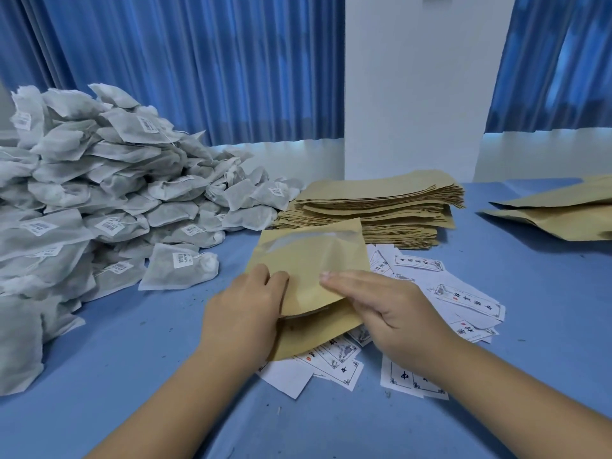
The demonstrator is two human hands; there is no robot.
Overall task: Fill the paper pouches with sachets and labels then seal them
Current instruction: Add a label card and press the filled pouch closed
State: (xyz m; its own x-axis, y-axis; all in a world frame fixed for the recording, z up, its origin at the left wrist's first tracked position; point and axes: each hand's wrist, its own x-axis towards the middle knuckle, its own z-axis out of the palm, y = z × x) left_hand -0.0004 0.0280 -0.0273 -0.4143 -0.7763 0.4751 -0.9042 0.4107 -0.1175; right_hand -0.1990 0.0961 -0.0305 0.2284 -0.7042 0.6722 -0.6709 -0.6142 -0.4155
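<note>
- Sachets (99, 193): a big grey-white heap covers the left of the table (132, 376); judged to be most of the job, not yet packed. Each has a white barcode sticker, with print too small to read.
- Left hand (245, 309): fingers curled round the left edge of 1 pouch (308, 260), gripping it just above the table at centre.
- Pouch: brown paper, its near end parted and not sealed; I cannot tell whether anything is inside.
- Right hand (381, 303): pinches the pouch's front wall, fingers flat on top and thumb underneath.
- Stack of pouches (381, 207): tall, flat and apparently unfilled, just behind the held pouch.
- Labels (463, 299): loose white slips under and beside the hands, with framed Chinese characters and a red seal; too blurred to read reliably.
- Far-right pouches (556, 213): a few lie apart, possibly finished.
</note>
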